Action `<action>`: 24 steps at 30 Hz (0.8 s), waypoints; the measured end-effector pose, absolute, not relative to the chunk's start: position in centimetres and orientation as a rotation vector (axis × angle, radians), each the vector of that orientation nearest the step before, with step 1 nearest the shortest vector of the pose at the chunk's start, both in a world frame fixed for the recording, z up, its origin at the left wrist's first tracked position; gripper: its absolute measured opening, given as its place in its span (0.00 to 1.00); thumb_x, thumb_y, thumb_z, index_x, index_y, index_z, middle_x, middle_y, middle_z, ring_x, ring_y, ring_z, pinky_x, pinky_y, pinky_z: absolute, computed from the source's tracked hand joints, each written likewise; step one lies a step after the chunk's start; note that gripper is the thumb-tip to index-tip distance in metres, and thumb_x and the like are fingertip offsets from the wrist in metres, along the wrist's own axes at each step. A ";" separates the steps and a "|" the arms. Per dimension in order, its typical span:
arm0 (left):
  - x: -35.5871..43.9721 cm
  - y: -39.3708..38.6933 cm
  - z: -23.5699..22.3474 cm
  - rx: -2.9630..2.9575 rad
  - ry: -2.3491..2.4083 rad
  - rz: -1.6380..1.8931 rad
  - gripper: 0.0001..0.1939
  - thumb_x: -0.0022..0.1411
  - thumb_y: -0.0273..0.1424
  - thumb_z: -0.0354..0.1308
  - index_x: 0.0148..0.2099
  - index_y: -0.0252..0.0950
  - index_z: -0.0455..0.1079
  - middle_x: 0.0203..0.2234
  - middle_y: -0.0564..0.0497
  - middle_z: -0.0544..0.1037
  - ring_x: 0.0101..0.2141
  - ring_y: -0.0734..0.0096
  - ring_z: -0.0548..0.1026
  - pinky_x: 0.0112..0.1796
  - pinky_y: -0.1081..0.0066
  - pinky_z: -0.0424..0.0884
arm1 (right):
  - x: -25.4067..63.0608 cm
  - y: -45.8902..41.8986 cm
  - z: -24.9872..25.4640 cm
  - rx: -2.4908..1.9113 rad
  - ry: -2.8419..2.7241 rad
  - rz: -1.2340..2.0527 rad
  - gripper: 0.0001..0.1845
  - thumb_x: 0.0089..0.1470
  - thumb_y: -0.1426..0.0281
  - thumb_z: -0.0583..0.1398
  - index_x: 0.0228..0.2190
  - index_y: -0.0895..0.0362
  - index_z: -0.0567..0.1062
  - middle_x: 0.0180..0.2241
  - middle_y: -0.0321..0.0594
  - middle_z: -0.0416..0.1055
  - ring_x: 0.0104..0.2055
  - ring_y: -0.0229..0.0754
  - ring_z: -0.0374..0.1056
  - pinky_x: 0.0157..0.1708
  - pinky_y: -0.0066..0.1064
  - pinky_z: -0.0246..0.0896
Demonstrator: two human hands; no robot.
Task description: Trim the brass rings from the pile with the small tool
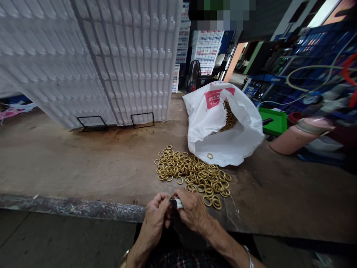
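My left hand (pixel 156 215) and my right hand (pixel 192 210) meet at the near edge of the worktable (pixel 83 163), fingers curled together around a small dark and white object (pixel 176 203) that I cannot name. Just beyond them lies a pile of brass rings (pixel 192 172) spread on the table. Behind the pile a white plastic bag (pixel 223 124) with a red label lies open on its side, with more brass rings (pixel 230 117) inside and one loose ring (pixel 209 156) on its lip.
A tall stack of white moulded plastic trays (pixel 92 59) stands at the back left on black wire feet. A green tray (pixel 275 121) and a pink cylinder (pixel 295 137) lie at the right. A fan (pixel 194 75), crates and hoses fill the background.
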State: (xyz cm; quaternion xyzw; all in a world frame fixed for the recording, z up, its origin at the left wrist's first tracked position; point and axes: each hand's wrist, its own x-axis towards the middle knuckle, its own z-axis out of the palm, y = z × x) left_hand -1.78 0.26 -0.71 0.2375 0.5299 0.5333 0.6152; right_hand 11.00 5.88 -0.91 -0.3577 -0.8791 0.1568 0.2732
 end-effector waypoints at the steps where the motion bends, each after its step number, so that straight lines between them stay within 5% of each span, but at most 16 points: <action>1: -1.8 0.2 -0.8 0.584 1.241 1.195 0.15 0.55 0.42 0.55 0.34 0.34 0.62 0.14 0.61 0.60 0.14 0.84 0.54 0.13 0.83 0.53 | 11.0 5.9 -0.9 -0.965 -2.363 0.416 0.06 0.52 0.73 0.50 0.28 0.57 0.66 0.22 0.36 0.69 0.24 0.36 0.64 0.24 0.27 0.46; 11: -1.6 0.4 -0.3 0.723 1.420 1.078 0.20 0.52 0.48 0.52 0.29 0.35 0.60 0.12 0.61 0.57 0.13 0.83 0.52 0.15 0.80 0.50 | 11.1 5.8 -0.6 -1.149 -2.327 0.706 0.05 0.51 0.74 0.52 0.29 0.56 0.68 0.23 0.35 0.69 0.25 0.36 0.64 0.25 0.25 0.49; 24: -1.8 -0.1 -0.8 1.283 1.598 1.163 0.11 0.59 0.34 0.49 0.29 0.34 0.67 0.21 0.52 0.71 0.24 0.73 0.66 0.28 0.75 0.60 | 10.4 6.0 -0.2 -1.234 -2.210 0.974 0.15 0.56 0.63 0.50 0.21 0.56 0.63 0.18 0.31 0.59 0.21 0.33 0.54 0.22 0.25 0.46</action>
